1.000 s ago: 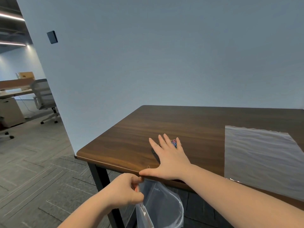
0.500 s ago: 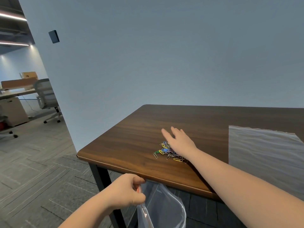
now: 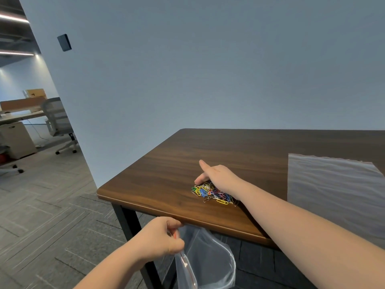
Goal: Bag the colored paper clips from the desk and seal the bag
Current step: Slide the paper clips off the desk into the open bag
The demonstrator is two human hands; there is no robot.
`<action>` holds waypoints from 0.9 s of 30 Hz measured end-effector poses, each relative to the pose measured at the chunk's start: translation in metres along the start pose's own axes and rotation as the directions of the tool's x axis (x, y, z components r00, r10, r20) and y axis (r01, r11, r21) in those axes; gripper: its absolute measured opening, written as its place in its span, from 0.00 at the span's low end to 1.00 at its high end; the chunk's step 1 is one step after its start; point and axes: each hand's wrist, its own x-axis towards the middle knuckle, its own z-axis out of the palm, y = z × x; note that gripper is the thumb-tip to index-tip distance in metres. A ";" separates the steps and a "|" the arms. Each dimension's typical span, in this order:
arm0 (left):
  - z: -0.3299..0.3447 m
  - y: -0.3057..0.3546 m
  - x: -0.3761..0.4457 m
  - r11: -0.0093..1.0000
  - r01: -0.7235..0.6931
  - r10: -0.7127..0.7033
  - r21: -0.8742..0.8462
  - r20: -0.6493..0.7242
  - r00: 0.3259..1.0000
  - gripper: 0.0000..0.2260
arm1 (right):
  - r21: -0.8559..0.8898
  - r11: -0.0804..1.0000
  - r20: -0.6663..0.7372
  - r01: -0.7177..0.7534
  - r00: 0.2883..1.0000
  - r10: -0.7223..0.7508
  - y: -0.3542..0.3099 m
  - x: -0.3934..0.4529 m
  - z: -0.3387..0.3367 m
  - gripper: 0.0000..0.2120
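A heap of colored paper clips (image 3: 210, 192) lies on the dark wooden desk (image 3: 166, 180), a short way back from its front edge. My right hand (image 3: 218, 176) rests on the far side of the heap, fingers curled over it and the index finger stretched out. My left hand (image 3: 160, 238) is pinched on the rim of a clear zip bag (image 3: 206, 263). The bag hangs with its mouth wide just below the desk's front edge.
A second clear plastic bag (image 3: 333, 195) lies flat on the desk at the right. A pale wall stands behind the desk. To the left are grey carpet, an office chair (image 3: 58, 124) and another desk with a cardboard box.
My right hand went from flat at the desk edge back to the far side of the clips. The heap now shows in front of it. The left hand kept the bag in place.
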 end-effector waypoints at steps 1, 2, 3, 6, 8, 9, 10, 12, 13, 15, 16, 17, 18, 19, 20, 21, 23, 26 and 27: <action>0.001 0.000 0.000 1.000 0.001 -0.001 -0.012 -0.006 1.000 0.06 | 0.015 1.000 0.002 0.009 1.000 -0.009 -0.001 -0.003 0.002 0.32; 0.002 -0.001 -0.001 1.000 0.002 -0.002 -0.021 -0.009 1.000 0.06 | 0.030 0.999 0.000 0.016 1.000 -0.016 -0.002 -0.005 0.004 0.32; 0.002 -0.001 -0.001 1.000 -0.002 0.001 -0.027 -0.014 1.000 0.06 | 0.044 0.999 -0.005 0.022 1.000 -0.022 -0.003 -0.007 0.007 0.32; 0.004 -0.002 0.000 0.999 -0.028 0.026 -0.029 -0.042 0.999 0.03 | 0.067 0.997 -0.027 0.031 0.999 -0.029 -0.005 -0.013 0.011 0.32; 0.006 -0.003 0.000 0.999 -0.033 0.032 -0.034 -0.053 0.998 0.02 | 0.076 0.997 -0.054 0.033 0.998 -0.029 -0.004 -0.016 0.015 0.33; 0.007 -0.004 0.001 0.999 -0.030 0.028 -0.035 -0.056 0.998 0.02 | 0.081 0.996 -0.073 0.029 0.997 -0.023 -0.003 -0.017 0.017 0.33; 0.008 -0.005 0.001 0.999 -0.026 0.024 -0.035 -0.061 0.998 0.03 | 0.087 0.996 -0.095 0.025 0.995 -0.017 -0.003 -0.018 0.019 0.33; 0.012 -0.007 0.001 0.998 -0.019 0.015 -0.053 -0.087 0.996 0.06 | 0.088 0.996 -0.145 0.019 0.989 -0.006 -0.002 -0.021 0.022 0.34; 0.013 -0.007 0.001 0.998 -0.019 0.012 -0.067 -0.102 0.995 0.06 | 0.081 0.997 -0.165 0.018 0.986 -0.004 -0.001 -0.022 0.023 0.34; 0.015 -0.007 0.001 0.996 -0.021 0.011 -0.083 -0.116 0.993 0.04 | 0.076 0.997 -0.186 0.016 0.983 -0.001 -0.001 -0.025 0.025 0.34; 0.015 -0.006 0.001 0.996 -0.024 0.014 -0.085 -0.118 0.993 0.04 | 0.081 0.997 -0.190 0.015 0.982 0.000 -0.001 -0.027 0.026 0.34; 0.015 -0.006 0.002 0.996 -0.023 0.013 -0.086 -0.118 0.993 0.03 | 0.091 0.996 -0.192 0.016 0.981 0.002 -0.001 -0.028 0.026 0.33; 0.015 -0.007 0.002 0.996 -0.023 0.013 -0.087 -0.115 0.993 0.04 | 0.100 0.995 -0.196 0.017 0.981 0.003 -0.001 -0.030 0.026 0.33; 0.015 -0.007 0.002 0.996 -0.021 0.012 -0.088 -0.110 0.994 0.05 | 0.105 0.994 -0.203 0.019 0.979 0.003 -0.002 -0.031 0.027 0.33; 0.015 -0.008 0.002 0.996 -0.023 0.013 -0.087 -0.106 0.994 0.05 | 0.105 0.994 -0.211 0.020 0.977 0.003 -0.003 -0.033 0.028 0.33; 0.015 -0.008 0.002 0.996 -0.027 0.019 -0.080 -0.101 0.995 0.04 | 0.101 0.995 -0.222 0.022 0.975 0.001 -0.003 -0.034 0.029 0.33; 0.014 -0.007 0.001 0.997 -0.037 0.032 -0.067 -0.083 0.996 0.01 | 0.097 0.995 -0.245 0.023 0.970 0.002 -0.004 -0.035 0.032 0.33; 0.013 -0.007 0.001 0.997 -0.032 0.028 -0.069 -0.059 0.998 0.02 | 0.097 0.995 -0.269 0.013 0.963 0.014 -0.006 -0.037 0.035 0.33; 0.012 -0.007 0.001 0.997 -0.031 0.027 -0.069 -0.055 0.998 0.02 | 0.098 0.995 -0.274 0.009 0.962 0.018 -0.007 -0.038 0.035 0.33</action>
